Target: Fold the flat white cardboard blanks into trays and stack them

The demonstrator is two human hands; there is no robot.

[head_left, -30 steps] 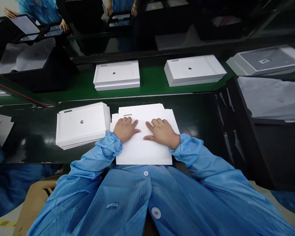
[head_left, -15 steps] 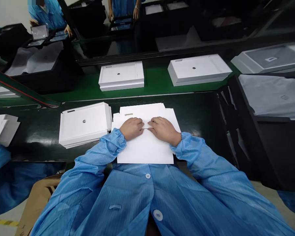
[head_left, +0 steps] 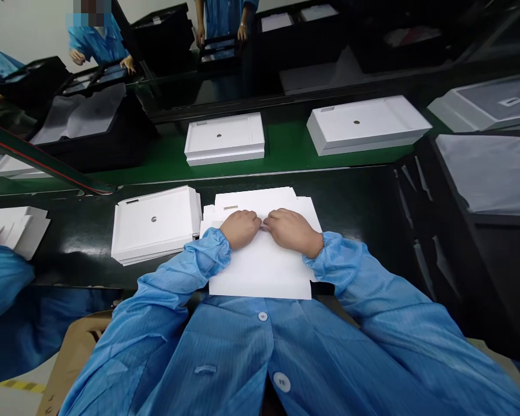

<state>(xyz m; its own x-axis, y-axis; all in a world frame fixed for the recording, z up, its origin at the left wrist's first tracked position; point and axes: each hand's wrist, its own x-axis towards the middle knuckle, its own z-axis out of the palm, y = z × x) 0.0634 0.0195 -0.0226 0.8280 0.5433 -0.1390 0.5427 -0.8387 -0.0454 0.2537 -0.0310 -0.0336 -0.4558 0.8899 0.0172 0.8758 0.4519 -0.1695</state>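
A flat white cardboard sheet [head_left: 260, 268] with notched edges and a small slot near its top lies in front of me, its near edge at my coat. My left hand [head_left: 241, 229] rests on the middle of the sheet with its fingers curled in. Close beside it, almost touching, my right hand [head_left: 292, 231] is closed in the same way. Between the thumbs a small raised edge of the cardboard shows, pinched by both hands. The fingertips are mostly hidden under the hands.
Left of the sheet sits a stack of white trays [head_left: 156, 225] with a round hole. White boxes [head_left: 225, 138] stand on the green strip behind. At the right is a black bin [head_left: 494, 277] holding a translucent sheet. Co-workers in blue sleeves [head_left: 4, 277] are at the left and across.
My hands have drawn together from spread thumbs and fingers lying on the sheet to a curled pinch at its middle. The view has shifted slightly left.
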